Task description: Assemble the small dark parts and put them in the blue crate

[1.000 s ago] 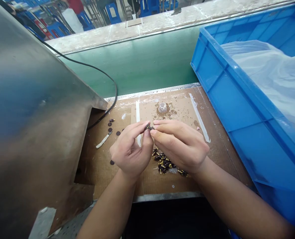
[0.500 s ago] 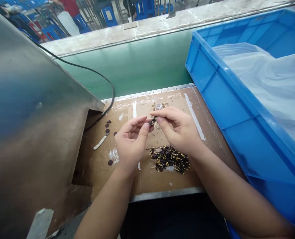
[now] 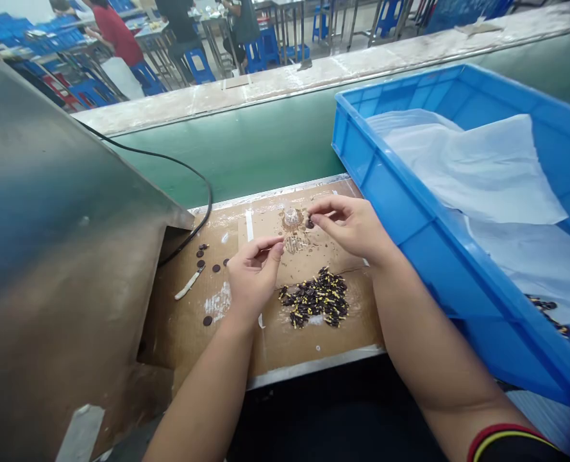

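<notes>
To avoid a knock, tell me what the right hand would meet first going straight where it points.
Probably the small whitish stub, though depth is unclear and the right hand might pass above it.

A black cable [image 3: 210,194] curves beside metal housing [image 3: 73,231].

Head-worn view, facing forward and down, near the hands [image 3: 253,277]

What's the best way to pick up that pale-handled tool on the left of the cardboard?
I'd probably pinch the tool mid-handle, from above and the near side. It lies flat and slanted, its long pale handle at the near end, its narrower dark tip pointing away, close to a dark disc.
</notes>
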`<state>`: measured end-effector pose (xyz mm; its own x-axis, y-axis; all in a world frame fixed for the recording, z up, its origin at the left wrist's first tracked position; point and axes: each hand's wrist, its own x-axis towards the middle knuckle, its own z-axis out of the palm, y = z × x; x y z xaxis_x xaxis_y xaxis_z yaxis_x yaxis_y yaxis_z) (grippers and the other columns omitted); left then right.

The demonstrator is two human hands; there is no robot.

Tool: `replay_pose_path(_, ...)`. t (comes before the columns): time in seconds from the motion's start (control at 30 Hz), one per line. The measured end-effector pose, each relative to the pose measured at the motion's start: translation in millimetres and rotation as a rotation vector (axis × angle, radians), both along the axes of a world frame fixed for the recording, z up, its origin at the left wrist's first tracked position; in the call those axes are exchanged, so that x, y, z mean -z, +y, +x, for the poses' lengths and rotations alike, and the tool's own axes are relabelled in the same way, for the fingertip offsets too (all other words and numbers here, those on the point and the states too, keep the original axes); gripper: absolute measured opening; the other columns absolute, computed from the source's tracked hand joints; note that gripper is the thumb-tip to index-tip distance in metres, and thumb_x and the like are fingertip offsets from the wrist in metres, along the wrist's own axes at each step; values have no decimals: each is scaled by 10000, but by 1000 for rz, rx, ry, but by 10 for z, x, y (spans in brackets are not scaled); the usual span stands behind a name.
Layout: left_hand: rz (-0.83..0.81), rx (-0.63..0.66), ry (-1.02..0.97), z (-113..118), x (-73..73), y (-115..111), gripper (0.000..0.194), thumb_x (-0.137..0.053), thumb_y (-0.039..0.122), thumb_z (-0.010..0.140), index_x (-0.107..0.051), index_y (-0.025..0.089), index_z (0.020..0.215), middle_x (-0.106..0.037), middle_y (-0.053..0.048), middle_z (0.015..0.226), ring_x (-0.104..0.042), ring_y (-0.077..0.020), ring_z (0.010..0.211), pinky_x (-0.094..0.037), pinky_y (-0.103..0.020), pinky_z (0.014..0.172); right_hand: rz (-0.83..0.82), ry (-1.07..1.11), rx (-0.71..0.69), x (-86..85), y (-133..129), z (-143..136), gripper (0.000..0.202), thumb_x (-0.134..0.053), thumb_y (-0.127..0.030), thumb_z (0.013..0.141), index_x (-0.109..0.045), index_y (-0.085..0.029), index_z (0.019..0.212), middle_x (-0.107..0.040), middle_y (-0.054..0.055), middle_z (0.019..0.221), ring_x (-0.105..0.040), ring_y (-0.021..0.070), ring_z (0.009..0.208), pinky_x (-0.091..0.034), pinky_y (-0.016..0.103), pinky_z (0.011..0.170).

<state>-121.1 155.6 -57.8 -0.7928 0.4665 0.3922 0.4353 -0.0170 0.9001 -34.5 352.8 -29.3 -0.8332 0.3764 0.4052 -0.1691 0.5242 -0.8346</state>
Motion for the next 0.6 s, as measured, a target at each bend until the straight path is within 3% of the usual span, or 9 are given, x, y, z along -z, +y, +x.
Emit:
replay_pose_path(0.1,-33,-24,55,-28,38,-13,172,-714,297,868,-755,184,991,-744,-80,971,-706,-158,843,-610,-306,798,197,-146,109,119,252,67,165,-636,-170,861,-769,-187,957,-775,27,905,-701,142,758,-579,300,751)
replay_pose_path(0.2,-44,-8,91,-34,43,-20,169,-712,292,864,-758,185,987,-746,-77,961,-707,-159,833,-601,-297,784,291,-255,151,264,367,69,191,-636,-136,840,-782,-187,952,-780,43,898,-705,155,741,-581,333,799)
replay_pose_path(0.4,-90,20,146,-28,2,-33,177,-688,310,869,-763,177,960,-752,-73,918,-713,-175,780,-609,-309,774,252,-290,151,313,359,92,298,-622,-80,793,-757,-156,1048,-776,72,971,-719,183,853,-601,339,829)
replay_pose_path(0.5,-97,-4,160,-54,-3,-47,181,-685,322,868,-770,180,944,-753,-71,904,-706,-171,757,-605,-304,764,183,-244,189,286,373,154,490,-582,-68,763,-686,-155,1234,-747,94,1090,-709,193,905,-623,283,676)
replay_pose_path(0.6,-103,-34,153,-92,-2,-61,197,-682,338,868,-771,179,943,-753,-71,890,-694,-162,725,-595,-296,743,123,-231,219,301,388,192,531,-548,-64,747,-671,-155,1256,-730,103,1130,-696,203,959,-595,217,555)
